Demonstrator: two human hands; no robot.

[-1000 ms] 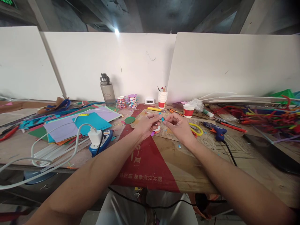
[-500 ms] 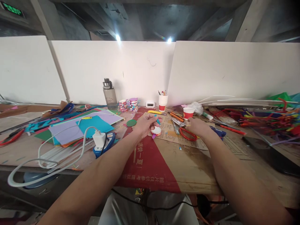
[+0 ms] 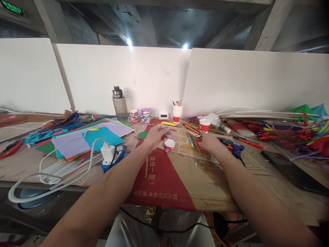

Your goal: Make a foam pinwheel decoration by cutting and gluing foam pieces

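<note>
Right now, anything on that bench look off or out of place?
Mostly clutter. A white cable loops off the table's front edge, and a black cord hangs below it. Loose paper sheets sprawl at left. The left hand holds a small round piece; the right hand rests on red-handled scissors.

Both forearms bare, no sleeves, no watch or bands seen. Left hand [image 3: 154, 136] and right hand [image 3: 209, 141] bare too, no gloves, no rings visible. Light grey trousers w/ slight sheen below.

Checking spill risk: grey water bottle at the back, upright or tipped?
Upright. The water bottle stands on its base by the white panel, cap on top.
</note>
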